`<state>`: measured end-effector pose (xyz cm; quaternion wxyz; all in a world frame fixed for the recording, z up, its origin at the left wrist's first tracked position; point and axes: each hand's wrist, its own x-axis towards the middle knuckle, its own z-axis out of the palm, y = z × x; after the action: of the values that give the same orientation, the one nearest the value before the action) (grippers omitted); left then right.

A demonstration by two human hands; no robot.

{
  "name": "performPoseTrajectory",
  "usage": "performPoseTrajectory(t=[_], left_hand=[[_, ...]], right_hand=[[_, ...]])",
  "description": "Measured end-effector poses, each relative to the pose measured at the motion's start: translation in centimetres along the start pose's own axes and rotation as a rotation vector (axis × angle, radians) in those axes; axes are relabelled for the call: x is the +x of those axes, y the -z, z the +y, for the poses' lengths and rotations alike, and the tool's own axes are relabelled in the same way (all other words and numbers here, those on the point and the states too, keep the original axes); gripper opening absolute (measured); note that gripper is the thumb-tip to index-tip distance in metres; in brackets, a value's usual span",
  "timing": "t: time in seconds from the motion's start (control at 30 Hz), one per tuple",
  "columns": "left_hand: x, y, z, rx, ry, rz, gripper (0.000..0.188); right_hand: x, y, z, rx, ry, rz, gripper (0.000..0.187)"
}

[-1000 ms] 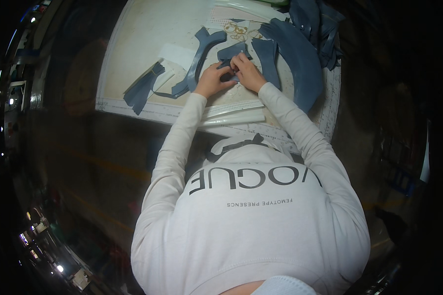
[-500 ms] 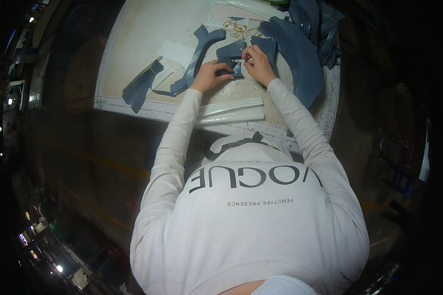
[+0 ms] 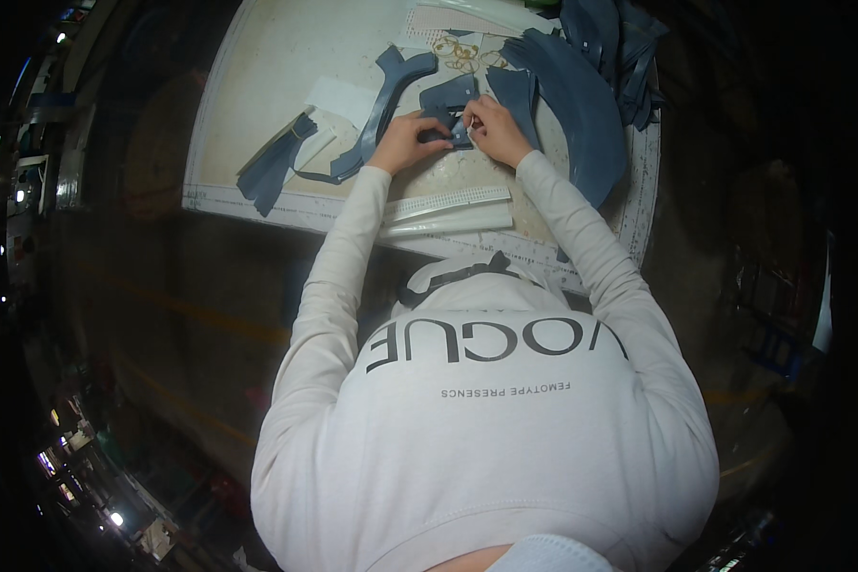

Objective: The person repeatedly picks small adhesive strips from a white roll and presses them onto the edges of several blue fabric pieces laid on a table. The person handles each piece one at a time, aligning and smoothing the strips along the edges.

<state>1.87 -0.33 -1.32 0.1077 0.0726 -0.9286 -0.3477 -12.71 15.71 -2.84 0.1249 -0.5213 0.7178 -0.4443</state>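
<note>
The small blue piece point(image 3: 459, 133) is located on the pale surface point(image 3: 276, 71), between the two hands, in front of the seated or standing wearer; posture cannot be determined. The left hand point(image 3: 412, 141) is positioned at the left side of this piece, with the thumb and fingers curved toward each other and laid against it. Whether the piece is clamped or only steadied by the left hand cannot be told. The right hand point(image 3: 494, 129) is positioned at the right edge of the same piece, with the fingertips pinched together on a small white scrap point(image 3: 472, 123).

A flat blue panel point(image 3: 446, 92) is placed just beyond the small blue piece. A curved blue strip stack point(image 3: 383, 105) is laid to the left of the left hand. Farther left, a banded blue bundle point(image 3: 275, 172) is set near a white sheet point(image 3: 341, 101). A narrow blue stack point(image 3: 513, 93) is located just beyond the right hand, and a large curved blue stack point(image 3: 586, 124) is laid to its right. Thin tan loops point(image 3: 461, 52) are scattered beyond the flat blue panel. Long white strips point(image 3: 448, 214) are laid between the forearms, near the front edge.
</note>
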Motion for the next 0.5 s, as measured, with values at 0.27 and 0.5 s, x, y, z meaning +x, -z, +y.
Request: performPoseTrajectory(t=[0.27,0.5], left_hand=[[0.0,0.1,0.2,-0.018,0.003,0.012,0.021],[-0.3,-0.7,0.8,-0.101,0.125,0.137,0.024]], right_hand=[[-0.4,-0.4,-0.3,-0.041,0.02,0.054,0.021],[0.2,0.0,-1.0,0.129,0.094,-0.037,0.025]])
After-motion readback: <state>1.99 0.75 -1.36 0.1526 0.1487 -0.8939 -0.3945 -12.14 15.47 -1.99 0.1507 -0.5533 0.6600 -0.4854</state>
